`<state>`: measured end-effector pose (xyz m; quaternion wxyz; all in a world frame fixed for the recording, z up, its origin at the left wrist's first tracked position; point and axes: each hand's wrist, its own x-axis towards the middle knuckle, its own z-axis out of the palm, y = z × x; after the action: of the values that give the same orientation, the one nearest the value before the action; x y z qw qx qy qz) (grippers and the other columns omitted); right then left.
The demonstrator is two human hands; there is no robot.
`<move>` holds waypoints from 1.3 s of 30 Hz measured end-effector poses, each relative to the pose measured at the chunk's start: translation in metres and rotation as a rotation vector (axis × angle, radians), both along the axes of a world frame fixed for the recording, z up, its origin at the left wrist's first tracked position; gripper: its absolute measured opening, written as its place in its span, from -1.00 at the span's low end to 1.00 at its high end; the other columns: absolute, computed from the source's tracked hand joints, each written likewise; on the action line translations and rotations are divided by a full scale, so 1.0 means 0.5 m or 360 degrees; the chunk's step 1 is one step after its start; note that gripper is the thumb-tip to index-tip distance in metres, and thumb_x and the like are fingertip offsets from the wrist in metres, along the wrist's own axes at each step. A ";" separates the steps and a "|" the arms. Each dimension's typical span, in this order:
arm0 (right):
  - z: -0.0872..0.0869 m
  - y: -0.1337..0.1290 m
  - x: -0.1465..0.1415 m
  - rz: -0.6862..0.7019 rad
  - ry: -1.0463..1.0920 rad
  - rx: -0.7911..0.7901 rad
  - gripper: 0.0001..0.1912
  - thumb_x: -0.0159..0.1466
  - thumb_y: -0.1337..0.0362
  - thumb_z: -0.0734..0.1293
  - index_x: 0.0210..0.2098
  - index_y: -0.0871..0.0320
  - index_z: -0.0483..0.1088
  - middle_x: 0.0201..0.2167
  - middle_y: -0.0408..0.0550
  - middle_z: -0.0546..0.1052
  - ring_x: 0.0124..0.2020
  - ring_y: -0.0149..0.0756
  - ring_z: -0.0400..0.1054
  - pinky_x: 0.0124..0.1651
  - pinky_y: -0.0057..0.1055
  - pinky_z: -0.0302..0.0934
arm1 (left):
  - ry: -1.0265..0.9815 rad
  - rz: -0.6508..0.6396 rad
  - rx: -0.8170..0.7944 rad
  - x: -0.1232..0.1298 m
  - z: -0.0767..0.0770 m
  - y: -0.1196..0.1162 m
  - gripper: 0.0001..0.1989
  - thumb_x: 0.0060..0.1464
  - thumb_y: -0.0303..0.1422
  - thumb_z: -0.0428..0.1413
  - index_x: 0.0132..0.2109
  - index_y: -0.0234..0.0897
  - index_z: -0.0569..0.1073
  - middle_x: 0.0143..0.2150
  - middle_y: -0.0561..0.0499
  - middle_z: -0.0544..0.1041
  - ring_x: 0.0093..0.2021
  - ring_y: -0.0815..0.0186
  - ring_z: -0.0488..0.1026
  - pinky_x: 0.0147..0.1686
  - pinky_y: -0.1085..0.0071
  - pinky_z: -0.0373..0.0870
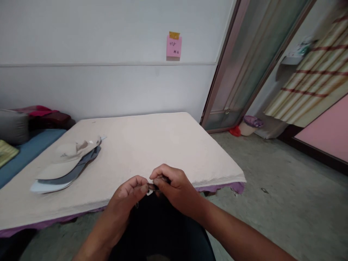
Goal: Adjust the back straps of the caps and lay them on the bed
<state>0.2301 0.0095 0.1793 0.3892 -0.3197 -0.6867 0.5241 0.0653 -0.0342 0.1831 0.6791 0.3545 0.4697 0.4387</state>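
My left hand (129,195) and my right hand (175,188) meet low in the middle of the view, in front of the near edge of a bed-like surface with a cream cover (136,145). Between them is a small dark object (152,186) with a metallic bit, too small to name. Both hands pinch it with thumb and fingers, the right one around its darker end. A thin loop (137,205) hangs under my left fingers. Stacked caps (62,166), beige, dark grey and pale, lie on the cover at the left.
At far left are a grey cushion (13,127) and a blue mat (49,143). A pink note (174,47) hangs on the white wall. Right of the bed stand a sliding door (233,65) and a bin (248,127). Dark-clothed legs (163,232) are below my hands.
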 end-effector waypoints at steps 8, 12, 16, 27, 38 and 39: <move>-0.015 0.003 -0.021 0.0053 0.0340 -0.0547 -0.92 0.20 0.29 0.29 -0.34 0.19 0.36 -0.56 -0.23 0.38 -0.61 -0.52 0.23 -0.55 -0.57 0.06 | -0.0079 -0.0022 -0.0024 0.004 0.000 -0.005 -0.80 0.02 -0.22 0.21 -0.36 -0.26 0.44 -0.43 0.04 0.50 -0.46 0.37 0.34 -0.43 0.48 0.22; -0.013 -0.002 -0.023 0.0044 0.0337 -0.0519 -0.91 0.22 0.29 0.27 -0.32 0.18 0.36 -0.55 -0.23 0.37 -0.59 -0.52 0.22 -0.53 -0.55 0.07 | -0.0065 0.0027 -0.0003 0.007 0.010 -0.005 -0.84 0.02 -0.26 0.19 -0.37 -0.26 0.47 -0.42 0.03 0.50 -0.42 0.33 0.35 -0.40 0.46 0.26; -0.005 -0.007 -0.020 0.0039 0.0233 -0.0370 -0.91 0.25 0.34 0.22 -0.30 0.16 0.37 -0.53 -0.23 0.37 -0.55 -0.51 0.23 -0.47 -0.54 0.10 | 0.0028 0.0069 0.0104 0.012 0.021 -0.005 -0.77 0.06 -0.19 0.13 -0.39 -0.26 0.51 -0.43 0.02 0.48 -0.39 0.28 0.34 -0.36 0.43 0.29; 0.018 0.000 -0.005 0.0166 -0.0048 -0.0147 -0.85 0.22 0.22 0.34 -0.23 0.13 0.43 -0.36 -0.13 0.41 -0.40 -0.43 0.25 -0.35 -0.49 0.15 | -0.0068 0.0074 -0.0051 0.001 0.014 -0.009 -0.78 0.01 -0.24 0.19 -0.45 -0.25 0.35 -0.56 0.15 0.32 -0.54 0.42 0.19 -0.52 0.50 0.10; 0.025 -0.004 0.008 0.0229 -0.0231 -0.0184 -0.74 0.11 0.39 0.34 -0.18 0.10 0.34 -0.44 -0.22 0.38 -0.44 -0.43 0.21 -0.43 -0.51 0.05 | 0.0004 0.0104 0.0074 0.009 0.002 -0.006 -0.82 0.07 -0.26 0.17 -0.41 -0.24 0.41 -0.48 0.10 0.44 -0.47 0.40 0.28 -0.46 0.50 0.17; 0.022 -0.003 0.006 0.0234 -0.0183 -0.0207 -0.76 0.12 0.40 0.32 -0.19 0.11 0.34 -0.45 -0.22 0.37 -0.45 -0.44 0.20 -0.43 -0.51 0.05 | 0.0004 0.0102 0.0088 0.009 0.003 -0.006 -0.82 0.07 -0.26 0.17 -0.40 -0.24 0.41 -0.48 0.10 0.44 -0.46 0.40 0.28 -0.45 0.50 0.18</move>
<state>0.2330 0.0082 0.1901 0.2880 -0.3227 -0.6940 0.5755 0.0698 -0.0370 0.1846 0.6542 0.3584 0.4694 0.4725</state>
